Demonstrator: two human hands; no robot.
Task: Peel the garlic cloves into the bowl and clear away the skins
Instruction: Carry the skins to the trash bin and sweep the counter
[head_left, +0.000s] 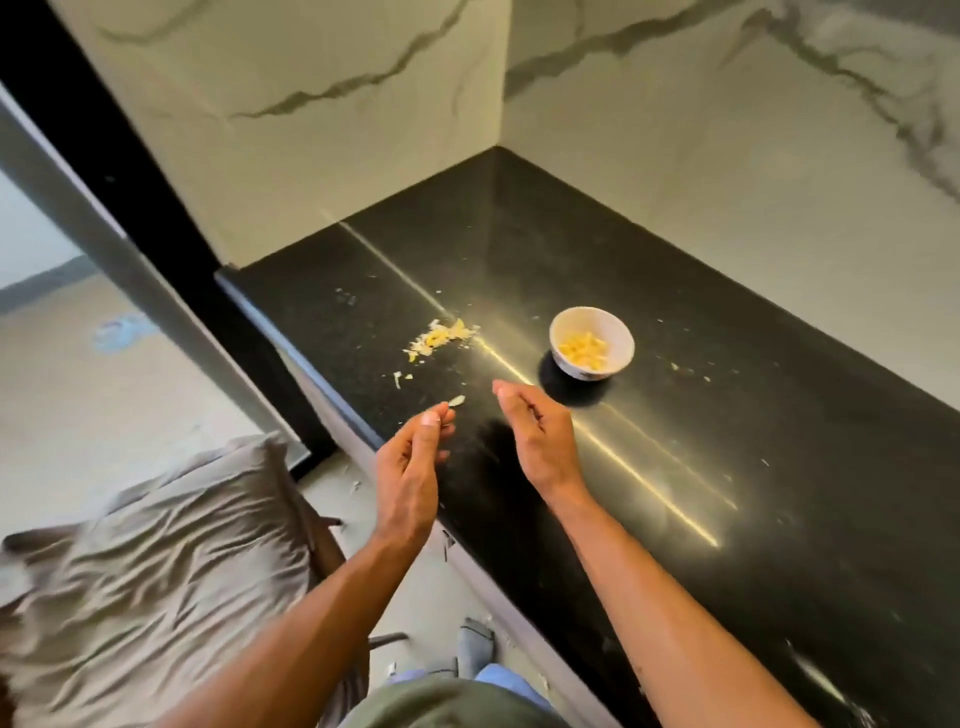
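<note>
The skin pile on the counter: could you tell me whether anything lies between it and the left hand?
Nothing solid does: only a few loose scraps lie on the bare counter between the left hand and the skin pile.

home kitchen, black stone counter (675, 395), marble walls (337, 130)

bare forearms (670, 587), olive-green shirt (447, 706), grey sock (475, 644)

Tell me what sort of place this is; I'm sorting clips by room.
Most likely a home kitchen. A black polished stone counter runs into a corner of marble-look wall panels, and on it stand a small white bowl of peeled garlic cloves and a pile of skins.
</note>
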